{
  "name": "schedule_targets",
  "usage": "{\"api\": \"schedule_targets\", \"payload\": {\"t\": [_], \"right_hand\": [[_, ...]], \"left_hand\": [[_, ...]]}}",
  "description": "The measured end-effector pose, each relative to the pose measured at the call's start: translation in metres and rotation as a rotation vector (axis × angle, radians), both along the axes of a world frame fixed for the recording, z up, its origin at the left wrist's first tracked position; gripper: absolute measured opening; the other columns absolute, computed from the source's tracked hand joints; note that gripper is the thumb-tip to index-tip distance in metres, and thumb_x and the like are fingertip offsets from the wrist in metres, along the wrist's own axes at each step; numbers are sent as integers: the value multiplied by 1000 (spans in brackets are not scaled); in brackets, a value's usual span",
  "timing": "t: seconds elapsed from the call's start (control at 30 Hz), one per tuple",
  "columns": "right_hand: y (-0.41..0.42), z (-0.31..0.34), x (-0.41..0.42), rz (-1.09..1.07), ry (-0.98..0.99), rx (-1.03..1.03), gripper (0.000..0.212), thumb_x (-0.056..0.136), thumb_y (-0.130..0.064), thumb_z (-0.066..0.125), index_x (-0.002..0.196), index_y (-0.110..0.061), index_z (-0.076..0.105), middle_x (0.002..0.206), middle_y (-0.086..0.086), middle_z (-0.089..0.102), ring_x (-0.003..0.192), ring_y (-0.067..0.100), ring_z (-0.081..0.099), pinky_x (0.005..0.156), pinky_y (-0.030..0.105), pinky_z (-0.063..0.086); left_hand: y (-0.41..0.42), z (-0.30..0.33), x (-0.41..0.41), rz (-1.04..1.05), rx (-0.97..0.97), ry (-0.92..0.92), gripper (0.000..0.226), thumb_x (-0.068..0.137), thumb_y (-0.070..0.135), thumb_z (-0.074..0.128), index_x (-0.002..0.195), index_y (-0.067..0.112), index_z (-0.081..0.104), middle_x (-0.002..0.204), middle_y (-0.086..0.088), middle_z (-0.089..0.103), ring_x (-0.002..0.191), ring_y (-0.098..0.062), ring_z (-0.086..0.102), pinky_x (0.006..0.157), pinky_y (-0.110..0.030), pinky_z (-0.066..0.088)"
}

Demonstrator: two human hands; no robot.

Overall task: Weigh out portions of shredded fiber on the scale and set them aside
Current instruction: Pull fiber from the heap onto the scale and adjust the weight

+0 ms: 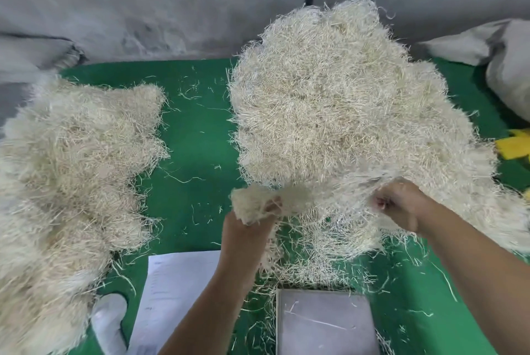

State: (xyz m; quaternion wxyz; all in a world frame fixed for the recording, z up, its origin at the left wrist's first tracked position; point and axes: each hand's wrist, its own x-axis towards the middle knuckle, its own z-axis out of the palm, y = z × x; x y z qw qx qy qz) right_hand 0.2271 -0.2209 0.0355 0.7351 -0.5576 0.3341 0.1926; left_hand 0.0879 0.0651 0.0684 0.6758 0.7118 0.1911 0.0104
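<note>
So both hands are up in the fiber at the near edge of the big pile (338,113), which sits from about 12 to 3 o'clock on the green counter (198,130). Left hand (252,219) has its fingers curled round a tuft (252,199) of the pale shredded stuff, held up off the counter with strands hanging down past the wrist. Right hand (398,205) is curled too, pinching into the pile's near edge at roughly 3 o'clock from the left one, with fiber stretched between the two. Can't really count fingers, it's a bit blurry there. The scale (324,323) is down at 6 o'clock, a flat grey square pan with only a few stray strands on it, and it sits just below the loose fringe of the big pile. A second pile (71,171) fills the whole 9 o'clock side, well apart from the first with a strip of bare green between them. A white sheet of paper (175,294) lies at about 7 o'clock, just left of the scale, partly under the left forearm. Something white and rounded (110,320) sits beside the paper, can't tell what. Yellow bits (514,143) poke in at the far 3 o'clock edge, below a grey sack (507,67).
</note>
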Motion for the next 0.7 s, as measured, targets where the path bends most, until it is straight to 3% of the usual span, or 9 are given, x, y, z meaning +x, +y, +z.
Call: {"api": "schedule_targets", "payload": {"t": [0.1,0.17,0.27,0.37,0.4,0.47,0.57,0.63,0.7], "right_hand": [[-40,7,-7,-304,-50,138,5,105,3,38,105,1,42,77,7,43,64,3,53,60,11,45],[-56,6,-16,-453,-10,213,14,108,-16,36,112,-5,43,99,13,56,92,6,61,86,22,51],[-55,11,-35,94,108,-317,40,106,-28,56,133,0,46,137,27,52,109,38,63,98,45,53],[-54,21,-57,740,152,-860,94,93,-45,73,159,-5,18,162,26,29,135,47,48,109,54,46],[-55,29,-63,791,114,-1015,93,93,-48,71,159,-6,20,162,24,30,136,45,48,110,55,45],[-51,51,-83,619,-27,-1137,74,95,-55,64,151,-13,36,150,19,50,122,38,60,103,51,49],[-6,67,-139,237,-380,-924,64,90,-72,57,138,-34,40,129,3,62,96,17,66,86,47,56],[44,74,-177,194,-454,-466,81,75,-84,59,143,-45,38,139,-3,58,106,14,64,98,53,52],[88,76,-204,243,-295,64,106,59,-89,72,149,-42,43,144,2,60,122,26,63,112,59,43]], "left_hand": [[9,-1,3,170,-82,-5,20,88,38,78,72,46,70,59,14,63,49,-1,52,48,-14,43],[13,2,1,231,-81,-21,33,91,24,73,66,43,67,58,14,57,54,-7,48,52,-18,40],[18,5,1,288,-162,-38,37,94,12,68,66,37,67,67,9,62,66,-11,54,60,-24,42],[7,22,-3,179,-395,-38,7,95,18,69,102,17,69,91,-3,75,88,-20,72,70,-31,57],[2,26,-5,159,-504,-17,26,94,23,70,116,11,65,102,-10,75,97,-25,73,78,-38,59],[-10,33,-10,127,-696,0,43,92,32,68,127,9,60,120,-22,71,114,-37,70,99,-54,55],[-34,39,-18,110,-761,79,33,101,38,55,116,14,70,112,-17,75,111,-37,71,102,-54,53],[-56,36,-24,91,-804,142,36,104,40,51,108,14,76,106,-16,75,97,-31,75,89,-45,59],[-80,31,-36,-13,-829,194,47,105,45,46,106,11,79,109,-21,74,97,-34,75,84,-46,61]]}}
